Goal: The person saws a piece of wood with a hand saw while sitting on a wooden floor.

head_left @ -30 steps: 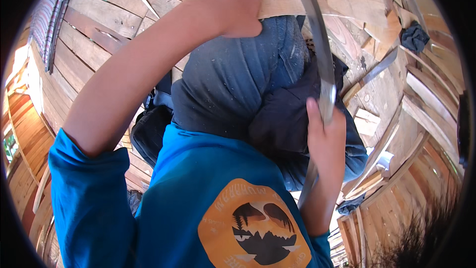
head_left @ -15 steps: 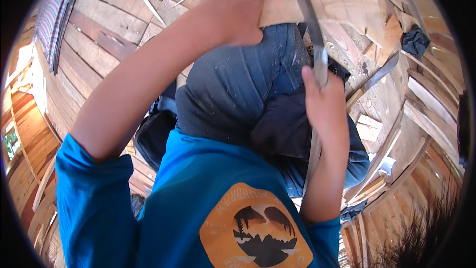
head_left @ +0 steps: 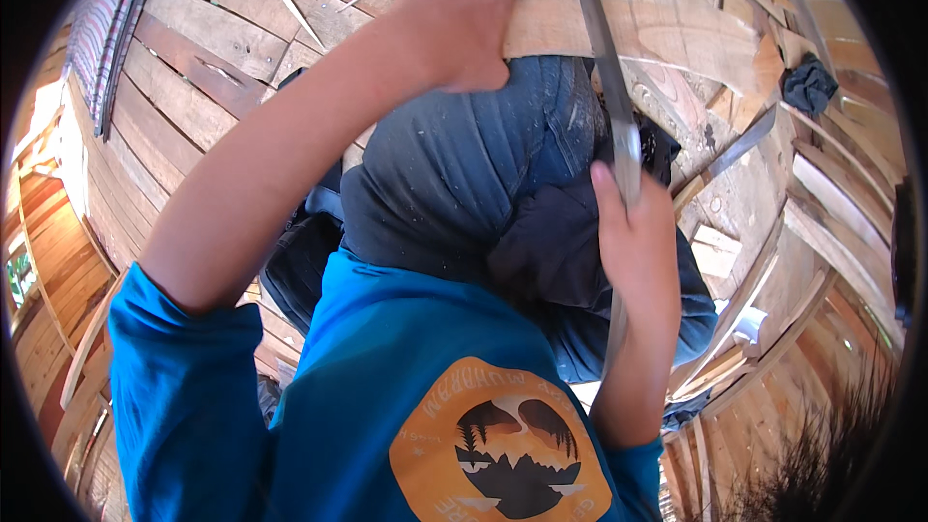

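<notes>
A pale wooden board [head_left: 667, 34] lies crosswise beyond my knees. My left hand [head_left: 462, 24] grips its left end, with the fingers over the far side and the thumb on the near side. In my right hand [head_left: 638, 242] is a long-handled machete [head_left: 607, 63], its thin grey blade pointing away from me and crossing over the board. A shiny metal collar sits just above my right thumb. The handle runs back along my right forearm. The blade's tip passes out of the top of the view, and I cannot tell whether its edge touches the wood.
My bent legs in dark trousers [head_left: 454, 164] fill the middle. Around me is a plank floor [head_left: 222, 29]. To the right lie loose wood strips [head_left: 831, 184], a second blade [head_left: 744, 145] and a dark crumpled cloth [head_left: 809, 83]. A patterned fabric [head_left: 116, 29] lies at upper left.
My right hand and the machete have come back toward me a short way. The board has shifted slightly toward me and right. My left hand has hardly moved.
</notes>
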The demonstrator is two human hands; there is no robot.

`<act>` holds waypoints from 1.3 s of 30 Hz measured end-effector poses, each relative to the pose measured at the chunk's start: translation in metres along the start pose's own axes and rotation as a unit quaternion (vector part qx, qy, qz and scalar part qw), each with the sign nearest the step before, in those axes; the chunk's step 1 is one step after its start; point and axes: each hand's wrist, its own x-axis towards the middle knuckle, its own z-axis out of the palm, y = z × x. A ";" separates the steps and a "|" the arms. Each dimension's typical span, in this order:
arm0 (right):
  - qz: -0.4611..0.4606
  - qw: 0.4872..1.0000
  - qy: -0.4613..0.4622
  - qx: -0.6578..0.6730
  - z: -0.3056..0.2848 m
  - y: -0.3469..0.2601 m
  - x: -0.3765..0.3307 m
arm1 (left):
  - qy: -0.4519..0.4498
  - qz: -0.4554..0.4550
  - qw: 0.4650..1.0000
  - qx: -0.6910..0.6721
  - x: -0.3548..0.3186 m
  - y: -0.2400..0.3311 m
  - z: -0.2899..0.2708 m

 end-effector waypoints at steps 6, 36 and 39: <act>0.044 0.999 0.000 0.005 -0.005 0.004 -0.010 | 0.013 0.026 0.999 -0.024 -0.005 0.013 -0.001; 0.023 1.000 0.009 0.018 -0.005 0.012 -0.032 | -0.030 0.004 0.999 -0.022 0.001 0.006 -0.009; 0.059 0.998 -0.003 0.035 -0.009 0.009 -0.032 | -0.014 0.027 1.000 -0.001 -0.011 0.019 -0.007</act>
